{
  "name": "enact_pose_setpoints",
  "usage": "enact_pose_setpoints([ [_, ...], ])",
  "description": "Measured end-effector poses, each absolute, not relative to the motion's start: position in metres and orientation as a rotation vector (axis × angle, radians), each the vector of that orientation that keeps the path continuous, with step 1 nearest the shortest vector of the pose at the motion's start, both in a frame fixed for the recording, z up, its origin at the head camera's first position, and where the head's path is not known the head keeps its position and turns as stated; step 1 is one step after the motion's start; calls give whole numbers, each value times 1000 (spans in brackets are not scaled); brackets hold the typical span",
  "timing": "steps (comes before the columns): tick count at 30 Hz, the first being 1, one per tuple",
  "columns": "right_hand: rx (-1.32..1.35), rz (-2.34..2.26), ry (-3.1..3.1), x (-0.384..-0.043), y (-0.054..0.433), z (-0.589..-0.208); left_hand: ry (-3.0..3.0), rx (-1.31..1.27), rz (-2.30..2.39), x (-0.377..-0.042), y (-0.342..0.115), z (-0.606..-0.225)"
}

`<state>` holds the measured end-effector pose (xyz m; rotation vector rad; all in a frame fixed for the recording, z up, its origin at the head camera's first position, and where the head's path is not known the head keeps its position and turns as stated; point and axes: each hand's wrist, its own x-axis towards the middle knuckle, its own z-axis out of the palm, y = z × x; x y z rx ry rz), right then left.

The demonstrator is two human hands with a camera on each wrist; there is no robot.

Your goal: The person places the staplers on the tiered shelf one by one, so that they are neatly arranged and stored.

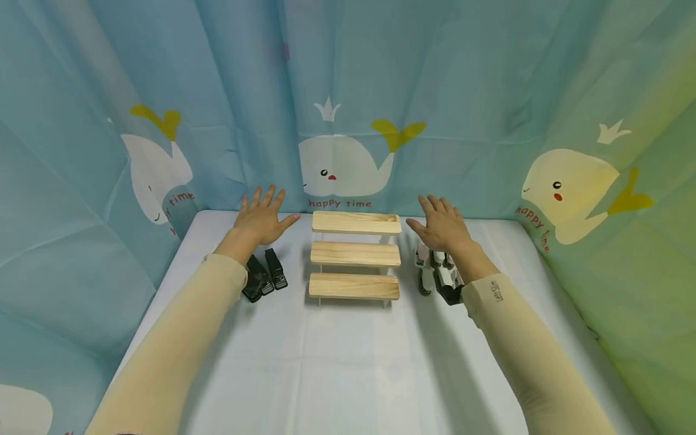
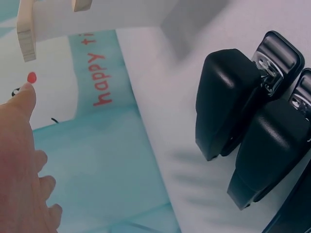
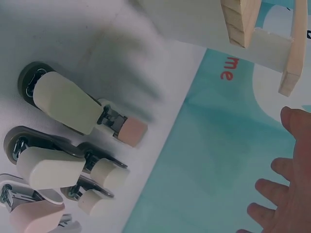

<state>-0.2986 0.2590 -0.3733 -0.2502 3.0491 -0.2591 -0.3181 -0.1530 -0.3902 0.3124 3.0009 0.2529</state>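
Observation:
My left hand (image 1: 260,221) hovers at the back left with fingers spread and nothing in it. Below it lie several black staplers (image 1: 276,269) on the table, seen large in the left wrist view as staplers (image 2: 226,92) side by side. On the other side my right hand (image 1: 443,227) is also spread and holds nothing. Beneath it sits a group of white and pink staplers (image 1: 427,280), partly hidden by the hand and sleeve. The right wrist view shows a larger white stapler (image 3: 65,102) and a small pink-tipped one (image 3: 132,131).
Between the hands stands a three-step display rack with light wood boards (image 1: 354,286) on white supports. The table (image 1: 348,362) has a white cover. A blue-green curtain (image 1: 467,90) with printed whales encloses the back and sides.

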Motion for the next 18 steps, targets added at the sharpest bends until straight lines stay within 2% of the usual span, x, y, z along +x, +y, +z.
enact_pose_setpoints([
  [18,-273,-304,3038,-291,277,-374,3006,367,300,-315,-152,-394],
])
